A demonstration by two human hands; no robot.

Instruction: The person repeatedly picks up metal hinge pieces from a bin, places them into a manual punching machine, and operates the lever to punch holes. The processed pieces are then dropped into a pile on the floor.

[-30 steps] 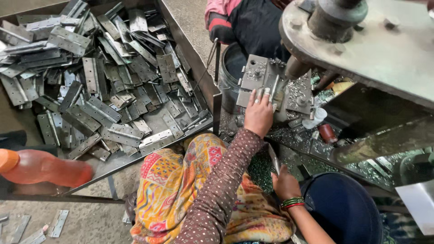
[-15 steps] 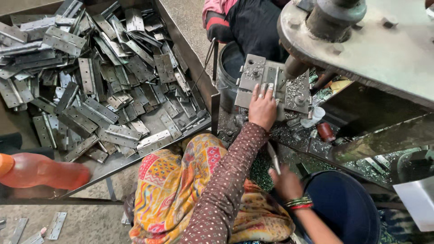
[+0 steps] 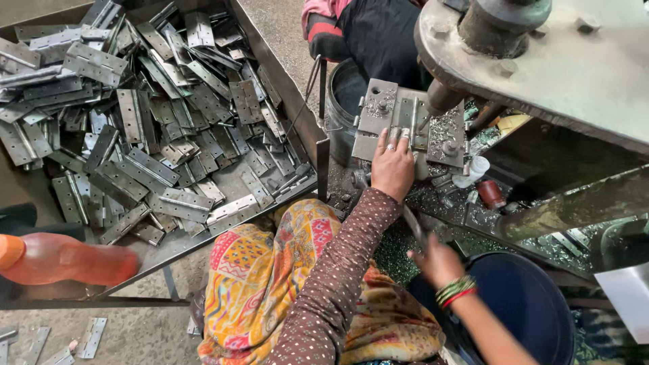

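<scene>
Metal-strewn workshop: left hand (image 3: 393,165) lies spread flat on a grey steel press fixture (image 3: 407,122); right hand (image 3: 438,260) pinches a thin metal strip (image 3: 412,225).

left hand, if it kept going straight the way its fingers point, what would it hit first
The left hand already rests on the grey metal jig. Going straight on, its fingers would likely meet the press column just beyond, though depth is hard to judge.

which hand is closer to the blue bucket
Right. The right hand hangs just over the blue bucket at its rim, blurred. The left hand is farther up, resting on the press fixture.
</scene>
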